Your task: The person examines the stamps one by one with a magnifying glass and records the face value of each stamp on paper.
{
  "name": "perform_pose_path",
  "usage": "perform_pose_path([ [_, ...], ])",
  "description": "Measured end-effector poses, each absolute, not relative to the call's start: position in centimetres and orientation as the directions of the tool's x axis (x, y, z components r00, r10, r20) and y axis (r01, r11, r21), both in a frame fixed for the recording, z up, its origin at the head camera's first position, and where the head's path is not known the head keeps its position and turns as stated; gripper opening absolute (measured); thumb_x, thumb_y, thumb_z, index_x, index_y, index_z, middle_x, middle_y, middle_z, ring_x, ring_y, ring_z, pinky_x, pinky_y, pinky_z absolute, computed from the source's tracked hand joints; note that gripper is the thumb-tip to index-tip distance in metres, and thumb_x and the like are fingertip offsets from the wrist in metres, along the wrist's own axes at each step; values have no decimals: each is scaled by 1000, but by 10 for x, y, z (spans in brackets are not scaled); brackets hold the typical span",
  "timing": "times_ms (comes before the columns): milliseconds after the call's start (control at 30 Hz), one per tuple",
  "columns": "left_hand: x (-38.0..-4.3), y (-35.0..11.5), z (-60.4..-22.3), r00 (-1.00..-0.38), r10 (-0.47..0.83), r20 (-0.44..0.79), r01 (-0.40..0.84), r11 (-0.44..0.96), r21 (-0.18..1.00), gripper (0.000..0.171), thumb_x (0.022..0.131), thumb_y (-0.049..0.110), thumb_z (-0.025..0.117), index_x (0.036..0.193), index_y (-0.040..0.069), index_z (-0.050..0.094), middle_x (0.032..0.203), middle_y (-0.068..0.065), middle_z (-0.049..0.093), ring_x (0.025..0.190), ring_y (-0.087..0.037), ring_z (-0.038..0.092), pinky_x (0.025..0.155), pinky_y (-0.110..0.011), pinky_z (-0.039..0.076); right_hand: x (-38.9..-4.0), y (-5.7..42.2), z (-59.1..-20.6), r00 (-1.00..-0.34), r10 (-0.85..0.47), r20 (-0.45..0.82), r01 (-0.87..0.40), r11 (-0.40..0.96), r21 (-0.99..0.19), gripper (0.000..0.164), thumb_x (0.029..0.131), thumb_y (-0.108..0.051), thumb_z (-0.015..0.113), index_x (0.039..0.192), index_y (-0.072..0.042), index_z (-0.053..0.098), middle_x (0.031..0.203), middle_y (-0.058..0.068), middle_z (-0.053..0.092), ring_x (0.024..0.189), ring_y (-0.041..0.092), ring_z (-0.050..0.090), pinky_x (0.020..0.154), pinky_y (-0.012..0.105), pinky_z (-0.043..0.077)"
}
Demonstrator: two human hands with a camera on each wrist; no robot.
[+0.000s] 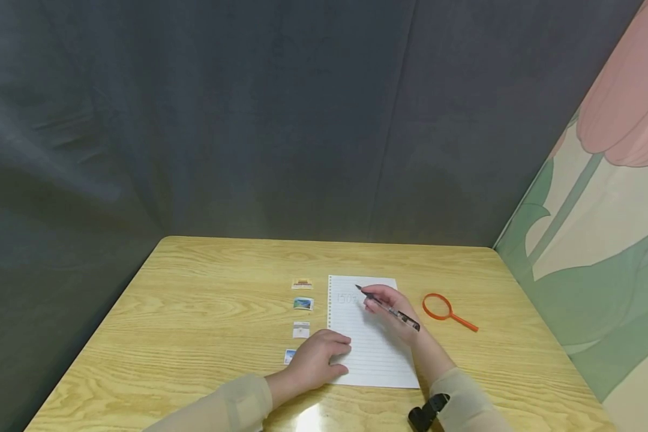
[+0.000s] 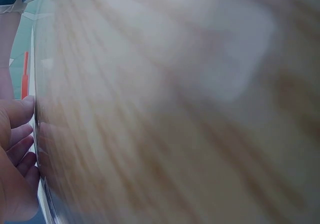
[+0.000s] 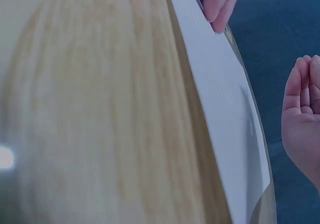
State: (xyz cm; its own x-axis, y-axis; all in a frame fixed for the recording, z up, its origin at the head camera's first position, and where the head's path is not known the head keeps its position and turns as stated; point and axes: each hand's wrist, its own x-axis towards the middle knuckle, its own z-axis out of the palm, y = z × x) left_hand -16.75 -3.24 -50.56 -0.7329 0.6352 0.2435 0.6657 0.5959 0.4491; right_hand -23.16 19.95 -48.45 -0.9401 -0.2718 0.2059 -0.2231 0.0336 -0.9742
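Note:
A lined, hole-punched sheet of paper (image 1: 375, 366) lies on the table, with faint numerals (image 1: 347, 298) near its top left. My right hand (image 1: 391, 309) holds a dark pen (image 1: 405, 319) over the upper part of the sheet; its point faces the far left, by the writing. In the right wrist view, the right hand (image 3: 302, 116) shows curled fingers, but no pen can be made out. The left hand (image 1: 318, 360) rests on the sheet's lower left edge, fingers extended. It shows at the side of the left wrist view, fingers (image 2: 20, 144) against the tabletop.
Several small stamp-like pictures, including a blue-green one (image 1: 303, 303), stand in a column left of the paper; the left hand partly covers the nearest. An orange magnifying glass (image 1: 450, 314) lies to the right. A dark curtain (image 1: 302, 120) hangs behind the wooden table (image 1: 205, 312).

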Motion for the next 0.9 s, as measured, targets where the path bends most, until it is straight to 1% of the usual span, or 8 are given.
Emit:
perform_pose_path([
  [67,-168,-32,-505,-732,637,243,667,596,447,37,82,21,81,116,8,74,125,1,66,118,-16,57,105,-28,43,-236,200,-490,-933,-289,215,-230,19,-973,31,94,1,63,120,15,57,100,21,67,87,11,66,78,26,57],
  [133,-167,-33,-505,-731,637,245,669,595,446,37,82,21,81,115,8,74,125,1,66,118,-16,57,104,-28,43,-238,199,-493,-934,-295,200,-221,40,-974,30,95,-1,63,121,14,58,99,18,70,88,13,66,78,25,57],
  [267,-168,-33,-506,-731,636,247,668,595,446,37,82,21,81,116,8,74,125,1,66,118,-16,57,105,-28,43,-240,196,-494,-942,-295,158,-215,172,-961,29,96,-6,63,122,6,63,103,17,71,91,15,67,77,23,56],
  [433,-168,-33,-507,-724,640,257,677,587,444,36,83,21,80,116,7,73,126,0,66,118,-17,57,105,-30,43,-239,191,-496,-954,-275,117,-198,290,-936,27,93,-13,69,116,1,69,110,13,69,92,13,66,79,24,55],
  [567,-167,-33,-505,-727,638,254,672,584,454,36,83,20,81,116,7,73,126,0,66,118,-16,57,105,-29,43,-239,188,-499,-957,-268,113,-206,349,-914,21,90,-12,73,108,-2,70,96,6,68,81,9,58,71,21,49],
  [700,-167,-33,-505,-734,634,243,663,591,460,36,83,20,81,116,8,74,126,1,66,119,-15,57,106,-29,42,-239,186,-501,-957,-260,125,-218,365,-905,16,89,-9,73,102,-1,69,81,1,60,69,9,49,60,20,41],
  [800,-168,-33,-505,-735,635,237,661,593,461,36,82,21,81,116,8,74,127,2,65,119,-15,56,106,-28,42,-239,185,-503,-960,-251,124,-216,383,-898,13,88,-8,74,98,-2,68,75,-1,56,64,9,46,56,19,38],
  [900,-167,-34,-505,-733,639,233,663,595,455,37,82,21,81,115,8,74,126,1,66,119,-16,57,106,-28,42,-238,183,-504,-961,-249,118,-211,394,-894,11,86,-7,74,95,-4,68,73,-1,56,63,9,47,55,19,37],
])
